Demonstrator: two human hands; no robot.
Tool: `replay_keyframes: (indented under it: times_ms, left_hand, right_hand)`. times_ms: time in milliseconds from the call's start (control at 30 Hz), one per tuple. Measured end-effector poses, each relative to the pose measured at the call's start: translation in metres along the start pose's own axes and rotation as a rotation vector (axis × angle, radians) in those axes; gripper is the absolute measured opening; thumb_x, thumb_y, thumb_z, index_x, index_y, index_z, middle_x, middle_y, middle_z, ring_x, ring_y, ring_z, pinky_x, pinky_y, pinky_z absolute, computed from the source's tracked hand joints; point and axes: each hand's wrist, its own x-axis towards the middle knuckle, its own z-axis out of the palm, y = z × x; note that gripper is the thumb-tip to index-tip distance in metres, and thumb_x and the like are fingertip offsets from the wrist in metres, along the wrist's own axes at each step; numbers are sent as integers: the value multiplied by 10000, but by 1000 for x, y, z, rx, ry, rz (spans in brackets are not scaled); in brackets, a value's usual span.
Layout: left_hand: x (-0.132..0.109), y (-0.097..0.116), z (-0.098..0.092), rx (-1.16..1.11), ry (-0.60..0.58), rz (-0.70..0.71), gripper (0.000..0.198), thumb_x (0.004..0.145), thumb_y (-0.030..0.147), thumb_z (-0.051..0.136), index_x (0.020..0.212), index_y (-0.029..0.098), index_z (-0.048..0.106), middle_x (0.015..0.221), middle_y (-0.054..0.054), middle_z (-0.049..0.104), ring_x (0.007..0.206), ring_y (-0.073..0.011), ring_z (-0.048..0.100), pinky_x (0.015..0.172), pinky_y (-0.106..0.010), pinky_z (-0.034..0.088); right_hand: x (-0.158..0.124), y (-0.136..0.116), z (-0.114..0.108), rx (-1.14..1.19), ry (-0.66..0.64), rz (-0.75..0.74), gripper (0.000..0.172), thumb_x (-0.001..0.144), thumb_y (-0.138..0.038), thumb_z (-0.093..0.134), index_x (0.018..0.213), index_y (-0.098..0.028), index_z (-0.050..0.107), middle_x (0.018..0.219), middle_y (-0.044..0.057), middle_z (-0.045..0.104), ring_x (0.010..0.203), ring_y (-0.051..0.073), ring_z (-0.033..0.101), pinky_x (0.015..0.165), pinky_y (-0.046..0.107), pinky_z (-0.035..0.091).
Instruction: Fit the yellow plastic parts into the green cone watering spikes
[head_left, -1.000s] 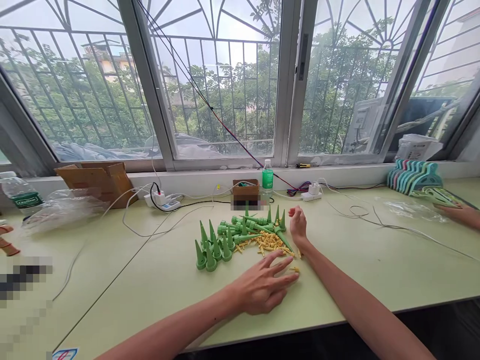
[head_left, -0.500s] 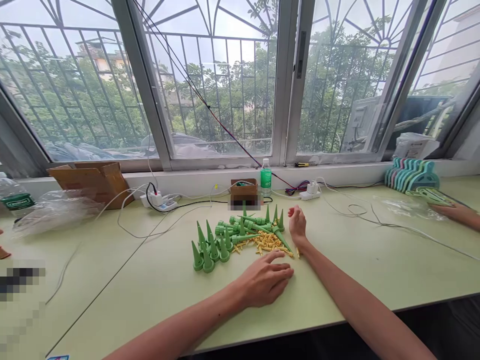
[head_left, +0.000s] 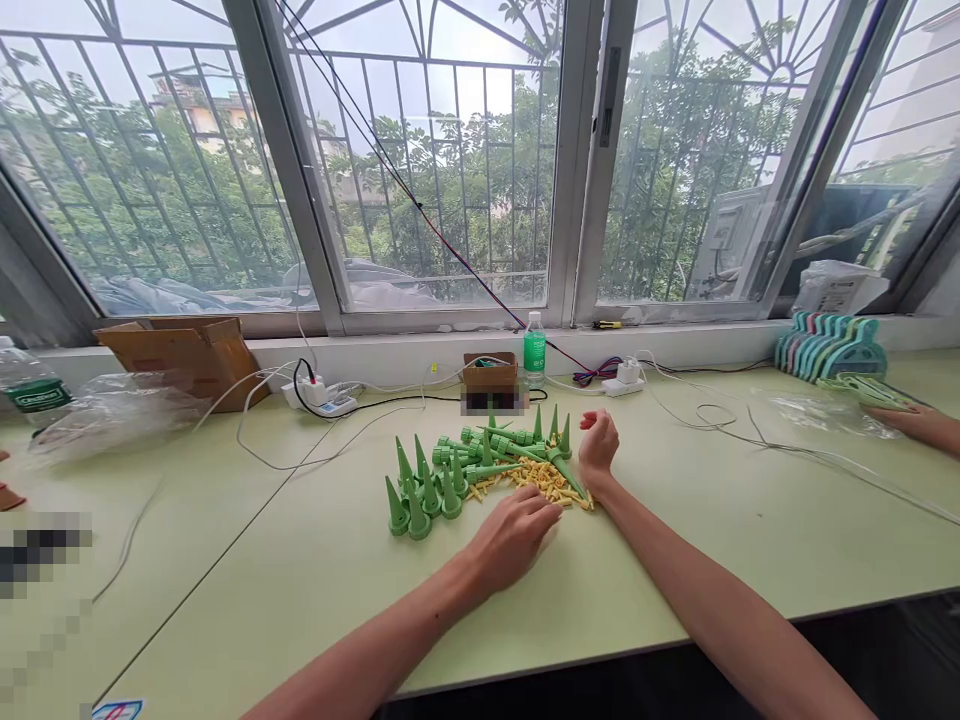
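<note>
Green plastic cone spikes (head_left: pixel 420 495) stand upright in a cluster on the pale green table (head_left: pixel 300 580). More green spikes (head_left: pixel 502 445) lie in a heap behind them. A pile of small yellow pieces (head_left: pixel 544 480) lies just right of the cones. My left hand (head_left: pixel 514 535) rests palm down at the near edge of the yellow pile, fingers curled onto it; what they hold, if anything, is hidden. My right hand (head_left: pixel 598 445) lies on its side at the right of the pile, fingers loosely curled, with nothing seen in it.
A small cardboard box (head_left: pixel 490 375) and a green-labelled bottle (head_left: pixel 534 352) stand behind the pile. Power strips (head_left: pixel 322 398) and cables (head_left: pixel 750 430) run along the back. A brown carton (head_left: pixel 187 355) and plastic bags (head_left: pixel 112 410) lie left. Another person's hand (head_left: pixel 919 425) and stacked teal parts (head_left: pixel 825 345) are far right.
My left hand has slid forward from the bare table to the yellow pile and its spread fingers have curled. My right hand has stayed in place beside the pile.
</note>
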Motion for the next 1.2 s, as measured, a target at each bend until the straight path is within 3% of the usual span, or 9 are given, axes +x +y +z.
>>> replay_keyframes:
  times_ms: [200,367,467,600,700,800,1000,1200]
  left_hand:
    - [-1,-9,-2,-26,99,-165,201,972,178,462,850,176,621,758,-29,635,758,-168,521,673,-269,437]
    - [-2,-14,-4,-37,139,-308,186,928,120,492,786,175,600,770,-31,636,745,-166,530,666,-270,433]
    - [-2,-15,-4,-17,120,-361,192,925,121,478,787,177,598,784,-35,633,774,-174,544,683,-277,435]
    - [-2,-14,-2,36,82,-405,191,910,116,472,794,185,608,787,-32,629,766,-173,545,665,-277,423]
    - [-2,-14,1,79,62,-442,182,880,103,487,799,190,625,801,-36,632,748,-171,554,640,-274,412]
    - [-3,-14,2,89,29,-443,174,865,96,494,821,190,633,841,-42,634,778,-177,578,657,-275,424]
    - [-4,-12,1,95,0,-454,147,876,111,497,840,185,620,861,-44,602,748,-169,578,648,-271,421]
    - [-3,-10,-1,73,11,-482,157,879,107,488,923,186,616,924,-49,575,751,-167,583,644,-274,428]
  right_hand:
    - [4,-9,-7,41,39,-64,327,934,-314,293,751,-210,542,693,29,586,701,196,567,707,306,395]
    - [-10,-26,-14,58,33,-354,224,951,-318,351,847,-207,515,714,0,537,682,179,539,674,292,402]
    - [-26,-33,-15,32,-40,-535,194,969,-311,356,935,-203,513,730,-2,542,673,177,537,662,291,411]
    - [-43,-38,-13,-46,-266,-723,210,972,-281,362,875,-204,532,724,7,552,635,163,517,635,279,413]
    - [-49,-36,-8,-137,-486,-736,187,950,-278,410,853,-204,551,743,14,588,610,153,522,608,263,420]
    - [-48,-29,-3,-243,-640,-689,168,918,-245,448,968,-192,600,853,45,653,639,157,566,648,266,449]
    - [-43,-18,-2,-315,-770,-671,253,873,-170,488,1074,-196,639,1047,69,695,816,193,648,738,297,493]
    - [-42,-16,0,-411,-822,-700,297,864,-103,505,1080,-229,665,1123,60,689,1030,218,638,854,314,482]
